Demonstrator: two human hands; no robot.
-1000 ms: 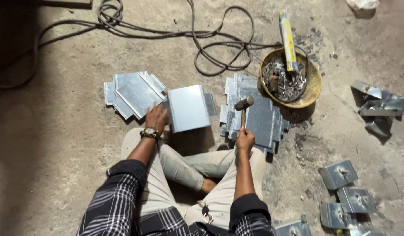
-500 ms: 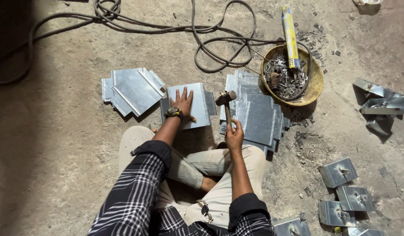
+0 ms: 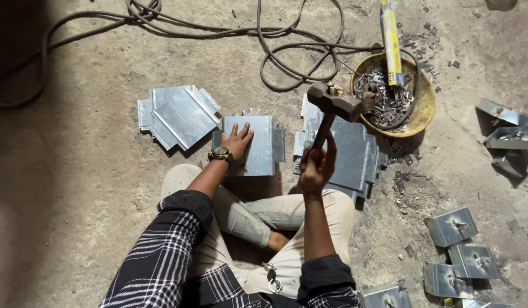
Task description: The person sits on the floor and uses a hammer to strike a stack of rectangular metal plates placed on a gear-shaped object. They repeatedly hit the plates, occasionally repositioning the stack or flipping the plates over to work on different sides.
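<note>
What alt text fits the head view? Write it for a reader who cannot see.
A seated person's right hand raises a hammer while the left hand presses flat on a metal sheet on the floor. Stacks of metal sheets lie beside it, and a bowl of metal scraps beyond.

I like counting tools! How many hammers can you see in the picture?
1. The hammer is raised in the right hand, above the pile of metal sheets. More could be hidden in the yellow bowl of metal bits.

Both arms out front, seated cross-legged

L hand (image 3: pixel 239 142) flat, palm down, fingers spread toward 12 o'clock; watch on wrist. R hand (image 3: pixel 316 165) fisted tight, forearm raised, at 3 o'clock of L.
</note>
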